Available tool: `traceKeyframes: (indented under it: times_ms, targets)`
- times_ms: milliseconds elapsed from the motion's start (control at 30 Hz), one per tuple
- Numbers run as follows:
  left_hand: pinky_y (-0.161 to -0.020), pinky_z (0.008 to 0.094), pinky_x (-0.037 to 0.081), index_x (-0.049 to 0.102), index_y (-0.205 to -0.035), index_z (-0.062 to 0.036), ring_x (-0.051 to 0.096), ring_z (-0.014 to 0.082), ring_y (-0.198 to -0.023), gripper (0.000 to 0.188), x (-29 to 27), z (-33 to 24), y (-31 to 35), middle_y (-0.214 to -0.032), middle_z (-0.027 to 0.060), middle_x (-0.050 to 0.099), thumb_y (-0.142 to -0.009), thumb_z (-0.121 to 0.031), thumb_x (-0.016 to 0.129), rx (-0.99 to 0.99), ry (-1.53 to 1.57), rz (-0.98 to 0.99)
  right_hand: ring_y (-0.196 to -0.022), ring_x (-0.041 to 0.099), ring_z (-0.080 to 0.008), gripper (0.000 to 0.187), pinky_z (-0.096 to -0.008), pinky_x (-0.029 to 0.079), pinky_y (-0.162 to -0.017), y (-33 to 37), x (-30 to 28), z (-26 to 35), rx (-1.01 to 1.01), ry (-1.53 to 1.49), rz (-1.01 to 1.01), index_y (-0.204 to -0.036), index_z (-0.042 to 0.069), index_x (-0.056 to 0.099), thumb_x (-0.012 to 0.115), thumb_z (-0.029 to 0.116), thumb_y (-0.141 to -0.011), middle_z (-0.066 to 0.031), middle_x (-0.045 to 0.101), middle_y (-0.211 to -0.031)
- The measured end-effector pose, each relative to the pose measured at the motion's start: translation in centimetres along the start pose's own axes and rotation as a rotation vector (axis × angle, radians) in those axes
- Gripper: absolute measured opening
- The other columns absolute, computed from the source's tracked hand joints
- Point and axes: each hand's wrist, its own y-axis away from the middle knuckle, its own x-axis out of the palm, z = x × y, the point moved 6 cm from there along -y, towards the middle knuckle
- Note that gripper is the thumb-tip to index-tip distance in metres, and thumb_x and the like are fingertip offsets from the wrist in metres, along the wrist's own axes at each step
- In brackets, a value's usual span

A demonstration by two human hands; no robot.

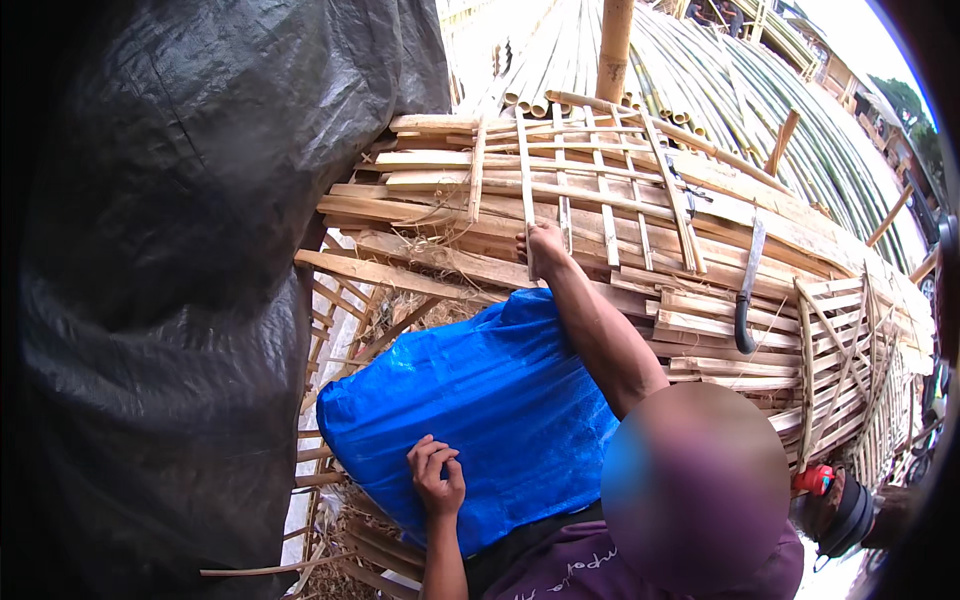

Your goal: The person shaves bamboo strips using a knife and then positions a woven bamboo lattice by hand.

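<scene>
A bamboo-strip lattice (605,190) lies over a stack of split bamboo slats. My right hand (543,250) reaches forward and is closed round the near end of one strip (527,185) at the lattice's left side. A blue tarp (480,400) spreads below it, across my lap. My left hand (437,478) is over the tarp's near left part, its fingers loosely bent and slightly apart, with nothing visible in them. To the right, a machete (750,280) with a dark curved handle lies on the slats, apart from both hands.
A large black plastic sheet (170,250) hangs along the left. Long bamboo poles (770,110) lie at the back, behind an upright post (614,50). Another lattice panel (845,340) leans at the right, near a red-and-black object (812,480). Dry shavings (440,235) litter the slats.
</scene>
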Motion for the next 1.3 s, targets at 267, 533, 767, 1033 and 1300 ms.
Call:
traceKeyframes:
  times_ms: [267, 533, 767, 1033, 1300]
  targets:
    - [-0.093, 0.0441, 0.045, 0.063, -0.078, -0.0060, 0.056, 0.0334, -0.102, 0.009, 0.0, -0.2, -0.3, -0.087, 0.0090, 0.061, -0.076, -0.001, 0.057, 0.028, -0.029, 0.003, -0.045, 0.053, -0.0187, 0.024, -0.0319, 0.048, -0.038, -1.4, -0.3, -1.4, 0.044, -0.048, -0.060, -0.089, 0.005, 0.047, 0.044, 0.025, -0.102, -0.0101, 0.058, -0.069]
    - [-0.092, 0.0434, 0.046, 0.063, -0.080, -0.0066, 0.057, 0.0335, -0.102, 0.009, 0.1, -0.5, -0.1, -0.088, 0.0078, 0.061, -0.076, -0.001, 0.057, 0.040, -0.062, 0.006, -0.043, 0.052, -0.0198, 0.030, -0.0321, 0.047, -0.037, -3.0, -0.1, -2.0, 0.108, -0.180, -0.002, -0.088, 0.005, 0.048, 0.042, 0.031, -0.102, -0.0111, 0.056, -0.064]
    - [-0.093, 0.0446, 0.045, 0.062, -0.079, -0.0056, 0.056, 0.0341, -0.102, 0.008, 0.2, -0.3, -0.2, -0.087, 0.0090, 0.061, -0.076, -0.002, 0.056, 0.001, -0.060, 0.017, -0.045, 0.054, -0.0204, 0.035, -0.0324, 0.049, -0.038, -3.0, 0.3, -2.3, 0.184, -0.179, -0.013, -0.088, 0.004, 0.049, 0.041, 0.036, -0.102, -0.0118, 0.060, -0.066]
    - [-0.093, 0.0446, 0.045, 0.062, -0.079, -0.0057, 0.056, 0.0337, -0.102, 0.007, 0.5, -0.4, -0.5, -0.087, 0.0089, 0.061, -0.077, -0.002, 0.057, 0.003, -0.058, 0.018, -0.065, 0.062, -0.0228, 0.051, -0.0385, 0.053, -0.061, -4.5, -0.9, -3.0, 0.231, -0.080, 0.018, -0.098, 0.004, 0.058, 0.039, 0.051, -0.100, -0.0109, 0.065, -0.081]
    - [-0.093, 0.0444, 0.045, 0.062, -0.079, -0.0056, 0.057, 0.0331, -0.100, 0.007, 0.4, -0.5, -0.5, -0.086, 0.0086, 0.061, -0.077, -0.001, 0.057, 0.008, -0.064, 0.013, -0.070, 0.063, -0.0224, 0.050, -0.0420, 0.053, -0.068, -3.0, -1.2, -2.3, 0.228, 0.016, -0.030, -0.117, 0.008, 0.055, 0.052, 0.052, -0.093, -0.0095, 0.068, -0.091]
